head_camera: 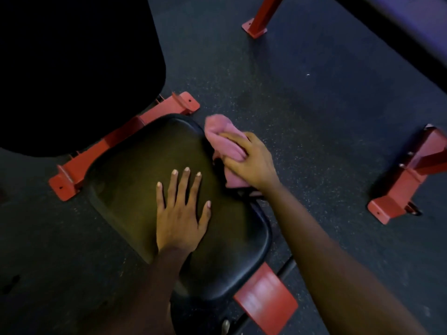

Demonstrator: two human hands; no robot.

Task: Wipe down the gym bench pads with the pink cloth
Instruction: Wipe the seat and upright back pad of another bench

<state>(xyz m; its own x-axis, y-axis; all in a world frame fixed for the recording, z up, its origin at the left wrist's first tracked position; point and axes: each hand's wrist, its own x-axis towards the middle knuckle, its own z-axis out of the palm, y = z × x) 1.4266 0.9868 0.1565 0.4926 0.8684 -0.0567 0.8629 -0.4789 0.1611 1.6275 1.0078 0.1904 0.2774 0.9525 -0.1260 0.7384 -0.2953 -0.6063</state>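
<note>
The black seat pad (135, 170) of a gym bench fills the middle of the view. My left hand (180, 211) lies flat on it, fingers straight and spread. My right hand (251, 160) grips the bunched pink cloth (222, 139) against the pad's right edge. Part of the cloth hangs below my palm, off the side of the pad. The black back pad (72, 68) rises at the upper left, very dark.
The bench's red steel frame (79, 163) crosses under the pad, with bolted feet on the dark speckled rubber floor (314, 117). A red plate (266, 298) sticks out at the bottom. Other red machine feet (401, 189) stand at the right, plus a red post (258, 22) at the top.
</note>
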